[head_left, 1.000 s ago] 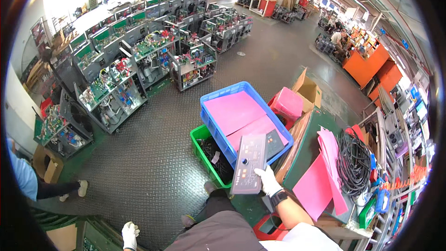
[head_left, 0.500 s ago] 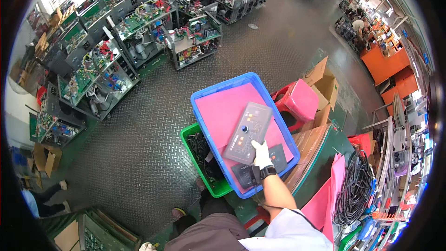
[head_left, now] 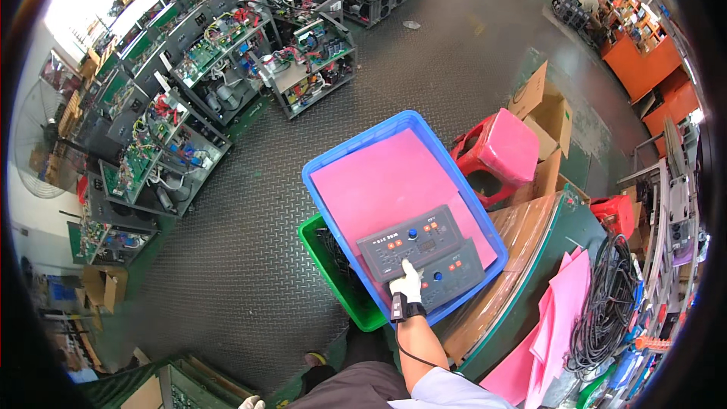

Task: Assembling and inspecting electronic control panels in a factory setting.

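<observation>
A dark grey control panel (head_left: 429, 230) with a blue knob and small orange buttons is in my right hand (head_left: 407, 283). That hand wears a white glove; its thumb lies on the panel's near edge and the other fingers are hidden. A second dark panel (head_left: 459, 277) of the same kind lies partly beneath the first, inside a blue plastic crate (head_left: 313, 189). Pink sheet (head_left: 379, 173) lines the crate. At the bottom edge, far from the crate, only a bit of my gloved left hand (head_left: 251, 403) shows, its fingers mostly cut off.
Under the blue crate sits a green crate (head_left: 356, 310) holding black cables. A red stool (head_left: 506, 153) and a cardboard box (head_left: 547, 121) stand to the right. Pink sheets (head_left: 539, 333) and coiled black cable (head_left: 602, 310) lie nearer. Open-framed machines (head_left: 314, 68) line the far left.
The panel in my right hand has turned from steeply slanted to nearly crosswise and come nearer, lying over the second panel. The view has shifted slightly.
</observation>
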Demonstrator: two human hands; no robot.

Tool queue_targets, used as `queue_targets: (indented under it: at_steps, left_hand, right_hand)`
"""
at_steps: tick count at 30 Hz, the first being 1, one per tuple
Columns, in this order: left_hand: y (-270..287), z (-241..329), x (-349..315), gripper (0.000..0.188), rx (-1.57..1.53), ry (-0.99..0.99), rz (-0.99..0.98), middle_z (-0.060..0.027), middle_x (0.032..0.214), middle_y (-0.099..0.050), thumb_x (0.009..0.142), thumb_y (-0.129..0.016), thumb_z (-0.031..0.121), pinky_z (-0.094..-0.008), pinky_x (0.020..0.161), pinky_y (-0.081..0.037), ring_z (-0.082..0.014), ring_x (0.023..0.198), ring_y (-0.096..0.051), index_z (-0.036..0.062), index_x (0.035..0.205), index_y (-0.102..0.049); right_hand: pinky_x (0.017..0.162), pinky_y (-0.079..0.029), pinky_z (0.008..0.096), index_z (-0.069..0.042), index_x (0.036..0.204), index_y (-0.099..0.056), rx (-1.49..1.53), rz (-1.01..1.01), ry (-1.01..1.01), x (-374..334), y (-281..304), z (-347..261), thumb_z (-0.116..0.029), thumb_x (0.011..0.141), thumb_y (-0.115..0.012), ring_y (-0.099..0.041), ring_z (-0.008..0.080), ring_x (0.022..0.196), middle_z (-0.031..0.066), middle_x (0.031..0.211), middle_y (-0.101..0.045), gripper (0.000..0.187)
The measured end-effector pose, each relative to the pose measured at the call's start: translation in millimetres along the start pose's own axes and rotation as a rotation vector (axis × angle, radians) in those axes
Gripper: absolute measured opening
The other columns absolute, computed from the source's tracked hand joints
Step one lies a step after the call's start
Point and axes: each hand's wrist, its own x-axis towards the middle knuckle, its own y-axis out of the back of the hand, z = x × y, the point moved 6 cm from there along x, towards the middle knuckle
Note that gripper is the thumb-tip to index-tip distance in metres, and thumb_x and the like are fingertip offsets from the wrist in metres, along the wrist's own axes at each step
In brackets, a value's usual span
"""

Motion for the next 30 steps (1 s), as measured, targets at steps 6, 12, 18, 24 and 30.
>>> queue_targets:
  at_steps: [6,12,18,24,30]
  left_hand:
    - [-2.6,11.7,-6.8,0.038,-0.005,0.043,-0.008,-0.0037,0.094,-0.062,0.097,-0.055,0.024,-0.0274,0.072,-0.047,-0.0107,0.076,-0.053,0.0000,0.126,-0.055]
    - [-3.2,38.4,-20.9,0.046,0.099,0.041,0.041,-0.0173,0.116,-0.064,0.092,-0.059,0.028,-0.0355,0.092,-0.047,-0.0267,0.104,-0.062,-0.0012,0.128,-0.054]
    - [-6.7,20.0,-40.9,0.051,0.180,0.013,0.116,-0.0196,0.128,-0.058,0.095,-0.048,0.041,-0.0393,0.104,-0.040,-0.0341,0.123,-0.051,0.0010,0.126,-0.055]
    - [-12.6,-59.0,-79.8,0.054,-0.106,0.194,0.334,-0.0202,0.126,-0.059,0.094,-0.046,0.046,-0.0420,0.100,-0.042,-0.0375,0.117,-0.054,0.0047,0.128,-0.054]
    - [-58.1,-186.0,-134.0,0.046,-0.441,0.292,0.515,-0.0161,0.113,-0.065,0.095,-0.048,0.041,-0.0404,0.088,-0.048,-0.0311,0.103,-0.062,0.0029,0.119,-0.059]
  right_hand:
    - [0.091,-0.047,0.0482,-0.014,0.135,-0.040,-0.191,-0.024,0.013,17.0,19.4,-6.2,-0.001,0.083,-0.063,-0.054,0.0291,0.110,0.0117,0.125,-0.053,0.058]
    - [0.061,-0.049,0.0362,-0.008,0.102,-0.057,-1.338,-0.327,0.628,-14.2,-9.0,-53.9,-0.013,0.088,-0.060,-0.058,0.0217,0.073,0.0061,0.084,-0.058,0.015]
    - [0.076,-0.046,0.0292,-0.007,0.137,-0.039,-0.739,-0.342,0.314,-64.8,-42.6,-65.5,-0.016,0.091,-0.054,-0.052,0.0160,0.090,0.0058,0.111,-0.053,0.049]
    - [0.070,-0.044,0.0259,-0.007,0.135,-0.041,-1.135,-0.893,-0.051,-123.1,-117.8,64.9,-0.024,0.095,-0.053,-0.054,0.0098,0.087,0.0025,0.109,-0.054,0.045]
    - [0.048,-0.043,0.0252,-0.005,0.122,-0.051,-1.616,-1.295,-0.496,-231.5,-102.5,266.0,-0.015,0.088,-0.062,-0.052,0.0127,0.059,0.0050,0.086,-0.057,0.037]
